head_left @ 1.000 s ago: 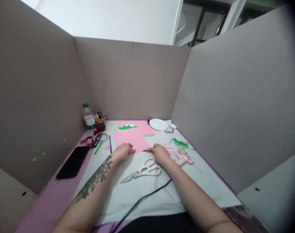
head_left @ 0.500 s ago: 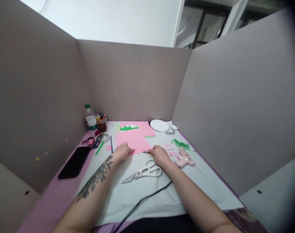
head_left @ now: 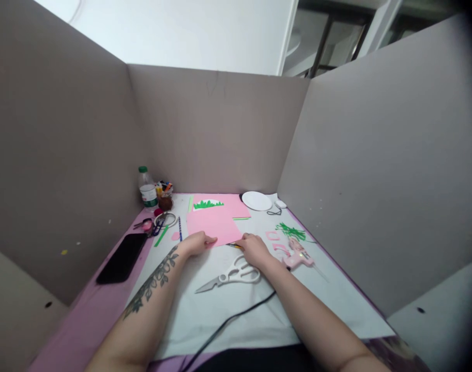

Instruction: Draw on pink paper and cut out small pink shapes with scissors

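Observation:
My left hand (head_left: 197, 242) lies on the near edge of a pink paper sheet (head_left: 212, 222), fingers curled over a small pink piece under its fingertips. My right hand (head_left: 253, 248) is closed round a thin pencil (head_left: 232, 245) whose tip points left at the sheet's near edge. White scissors (head_left: 230, 276) lie on the white table cover (head_left: 239, 310) just in front of both hands, touching neither.
A pink glue gun (head_left: 298, 257) with a black cord (head_left: 228, 323) lies right of my right hand, beside pink cutouts and green paper shreds (head_left: 290, 230). A black phone (head_left: 122, 258), a bottle (head_left: 147, 188), a pen cup and a white plate (head_left: 256, 200) stand round the edges. Grey partitions (head_left: 375, 170) close three sides.
The hands have hardly moved; the view has shifted slightly, so everything sits a little further right in the picture.

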A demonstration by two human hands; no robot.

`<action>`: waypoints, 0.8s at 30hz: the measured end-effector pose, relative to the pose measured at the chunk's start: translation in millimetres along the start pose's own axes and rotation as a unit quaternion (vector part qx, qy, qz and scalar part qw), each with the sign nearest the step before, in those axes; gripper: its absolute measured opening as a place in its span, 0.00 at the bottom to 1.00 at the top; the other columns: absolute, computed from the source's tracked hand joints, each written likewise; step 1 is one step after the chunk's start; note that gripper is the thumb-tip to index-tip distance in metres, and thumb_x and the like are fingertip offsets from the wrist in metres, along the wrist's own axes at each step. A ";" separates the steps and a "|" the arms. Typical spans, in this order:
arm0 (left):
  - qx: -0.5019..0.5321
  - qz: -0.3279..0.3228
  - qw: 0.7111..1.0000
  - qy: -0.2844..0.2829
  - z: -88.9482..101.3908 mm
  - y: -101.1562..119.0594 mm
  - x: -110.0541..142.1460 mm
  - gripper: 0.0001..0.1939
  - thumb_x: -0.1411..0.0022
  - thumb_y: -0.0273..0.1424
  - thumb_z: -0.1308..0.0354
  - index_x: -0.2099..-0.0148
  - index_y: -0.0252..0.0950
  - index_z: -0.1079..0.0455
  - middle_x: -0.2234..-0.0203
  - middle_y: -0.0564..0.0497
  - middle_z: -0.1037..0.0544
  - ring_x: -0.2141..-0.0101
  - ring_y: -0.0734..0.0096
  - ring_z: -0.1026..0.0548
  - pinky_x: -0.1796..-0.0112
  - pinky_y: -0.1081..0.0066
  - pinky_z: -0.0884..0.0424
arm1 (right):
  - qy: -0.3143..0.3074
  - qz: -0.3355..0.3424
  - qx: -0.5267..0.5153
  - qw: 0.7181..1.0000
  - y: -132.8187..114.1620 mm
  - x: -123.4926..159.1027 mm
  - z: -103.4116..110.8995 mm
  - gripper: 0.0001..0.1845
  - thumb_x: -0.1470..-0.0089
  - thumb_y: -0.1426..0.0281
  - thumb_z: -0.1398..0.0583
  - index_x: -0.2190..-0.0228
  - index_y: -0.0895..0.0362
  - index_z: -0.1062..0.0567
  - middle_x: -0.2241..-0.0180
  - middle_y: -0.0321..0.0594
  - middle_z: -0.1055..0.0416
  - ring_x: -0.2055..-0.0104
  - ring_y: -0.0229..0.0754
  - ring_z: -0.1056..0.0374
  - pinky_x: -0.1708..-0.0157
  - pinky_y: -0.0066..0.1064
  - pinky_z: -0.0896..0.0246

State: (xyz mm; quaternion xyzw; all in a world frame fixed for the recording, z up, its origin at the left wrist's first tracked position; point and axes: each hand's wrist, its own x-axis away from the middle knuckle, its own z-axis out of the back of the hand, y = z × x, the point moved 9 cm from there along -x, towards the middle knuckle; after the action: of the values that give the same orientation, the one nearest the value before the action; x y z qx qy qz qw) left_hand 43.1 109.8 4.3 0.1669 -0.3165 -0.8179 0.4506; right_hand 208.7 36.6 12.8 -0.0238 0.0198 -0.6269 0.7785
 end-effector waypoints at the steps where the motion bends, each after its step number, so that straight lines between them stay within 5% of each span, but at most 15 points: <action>1: -0.012 -0.010 1.000 -0.017 -2.7 0.2 -0.4 0.15 0.49 0.40 0.43 0.61 0.41 0.23 0.76 0.53 0.23 0.72 0.62 0.28 0.67 0.72 0.38 | 0.002 0.006 0.004 1.000 -2.5 -0.7 0.3 0.21 0.45 0.75 0.48 0.52 0.47 0.27 0.59 0.44 0.31 0.57 0.45 0.36 0.57 0.32 0.49; 16: -0.030 -0.051 0.996 -0.061 -8.8 -1.6 -4.5 0.17 0.48 0.34 0.45 0.56 0.42 0.24 0.68 0.53 0.19 0.68 0.62 0.27 0.64 0.71 0.35 | -0.004 0.053 0.024 0.998 -41.2 -5.8 1.3 0.19 0.48 0.74 0.46 0.56 0.53 0.24 0.60 0.47 0.31 0.57 0.46 0.36 0.59 0.32 0.48; 24: -0.026 -0.076 0.993 -0.081 -3.5 0.5 -2.5 0.17 0.45 0.42 0.47 0.65 0.37 0.22 0.71 0.53 0.19 0.68 0.64 0.29 0.66 0.74 0.36 | 0.011 0.078 0.014 0.997 -62.8 -9.8 3.1 0.19 0.49 0.75 0.47 0.57 0.54 0.24 0.62 0.47 0.30 0.58 0.46 0.35 0.59 0.33 0.46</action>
State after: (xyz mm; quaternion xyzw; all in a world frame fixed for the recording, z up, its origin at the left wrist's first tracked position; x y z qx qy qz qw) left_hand 46.7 110.5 2.0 0.1115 -0.3170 -0.8687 0.3639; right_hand 145.6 32.9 19.8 -0.0045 0.0219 -0.5643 0.8253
